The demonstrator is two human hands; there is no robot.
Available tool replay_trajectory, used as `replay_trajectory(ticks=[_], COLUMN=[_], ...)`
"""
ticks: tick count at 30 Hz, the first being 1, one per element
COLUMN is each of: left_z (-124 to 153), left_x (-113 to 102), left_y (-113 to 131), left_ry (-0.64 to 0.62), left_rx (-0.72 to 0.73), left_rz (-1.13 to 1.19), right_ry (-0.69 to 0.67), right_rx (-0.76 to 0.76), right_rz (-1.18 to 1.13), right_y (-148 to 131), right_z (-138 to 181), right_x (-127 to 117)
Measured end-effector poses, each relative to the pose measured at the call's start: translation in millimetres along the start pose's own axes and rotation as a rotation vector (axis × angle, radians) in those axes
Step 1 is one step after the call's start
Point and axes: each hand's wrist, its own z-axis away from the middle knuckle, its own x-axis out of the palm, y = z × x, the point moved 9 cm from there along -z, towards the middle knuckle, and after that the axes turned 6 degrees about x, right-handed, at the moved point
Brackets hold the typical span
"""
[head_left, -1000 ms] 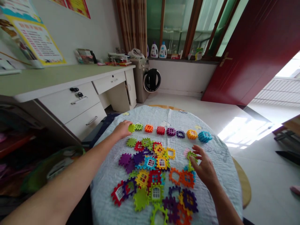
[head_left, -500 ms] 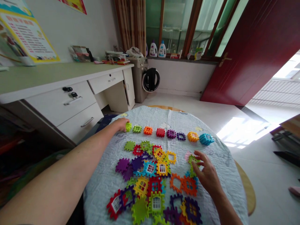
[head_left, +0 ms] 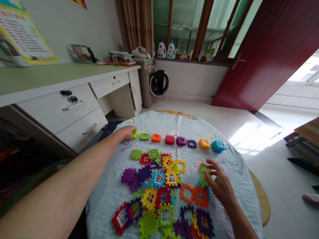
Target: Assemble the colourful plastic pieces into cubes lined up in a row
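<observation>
At the far left of the table, my left hand (head_left: 128, 132) is closed on a lime-green toy building tile (head_left: 135, 134), at the end of a row of tiles. Along this row lie a green window tile (head_left: 144, 136), an orange one (head_left: 156, 137), red tiles (head_left: 169, 139), purple tiles (head_left: 181, 141), a dark purple frame (head_left: 191, 143), a yellow stack (head_left: 204, 143) and a blue stack (head_left: 218, 146). My right hand (head_left: 220, 182) hovers with fingers apart beside green tiles (head_left: 203, 170); whether a fingertip touches them I cannot tell. Loose tiles (head_left: 159, 178) in many colours overlap nearer me.
A pale blue cloth (head_left: 231, 196) covers the round table. To the left stands a desk with drawers (head_left: 72, 116); a washing machine (head_left: 147, 83) is behind it. A red door (head_left: 249, 66) stands at the right.
The camera view has shifted slightly. The lime-green tile in my left hand appears turned a little. My right hand stays in place.
</observation>
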Motion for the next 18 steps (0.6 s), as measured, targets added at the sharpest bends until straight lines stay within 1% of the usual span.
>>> replay_trajectory(ticks=[6, 10, 13, 16, 17, 18], left_z=[1, 12, 36, 72, 83, 93], left_x=[0, -7, -14, -18, -14, -7], left_y=[3, 2, 8, 29, 37, 46], left_ry=[0.010, 0.080, 0.207, 0.403, 0.430, 0.425], left_rx=[0.001, -0.027, -0.013, 0.107, 0.147, 0.186], left_rz=[0.007, 0.009, 0.017, 0.133, 0.182, 0.221], right_ry=[-0.006, -0.007, -0.005, -0.002, 0.000, 0.001], right_rx=[-0.001, 0.020, 0.028, 0.014, 0.004, -0.008], right_rz=[0.004, 0.000, -0.005, -0.009, -0.014, -0.020], right_y=[1, 2, 2, -1, -3, -4], right_z=[0, 0, 0, 0, 0, 1], right_x=[1, -1, -4, -5, -5, -4])
